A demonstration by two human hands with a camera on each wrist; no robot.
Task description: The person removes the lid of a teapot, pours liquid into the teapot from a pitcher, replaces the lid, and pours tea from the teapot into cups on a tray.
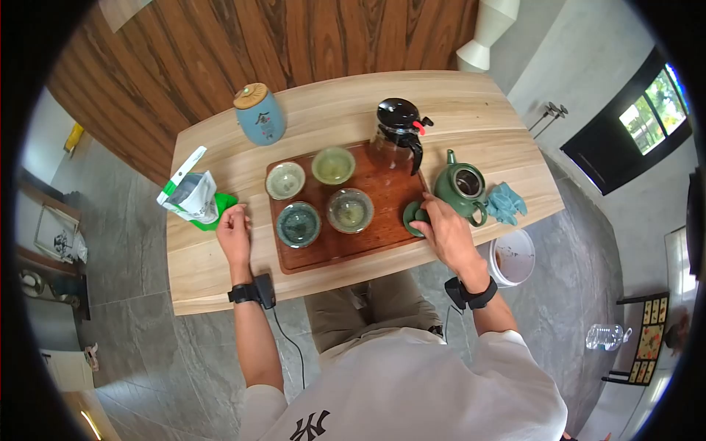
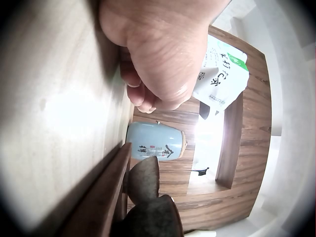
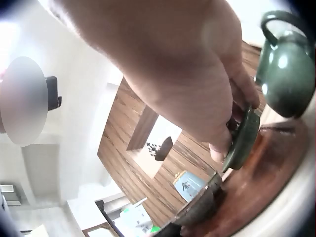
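While the right hand pinches the green teapot lid at the right edge of the wooden tray, just beside the open green teapot, a firm hold on the lid's knob would keep it level. Its rim looks close to the tray and the nearest cup, so lifting straight up seems safest. Left hand rests loosely curled on the table, holding nothing, near the tea packet.

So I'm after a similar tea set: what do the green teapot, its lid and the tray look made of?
The teapot and the lid, held in the right hand, look like glazed ceramic: glossy dark green with bright highlights. The tray looks like reddish-brown wood with a smooth, slightly shiny finish, though a wood-look coating can't be ruled out.
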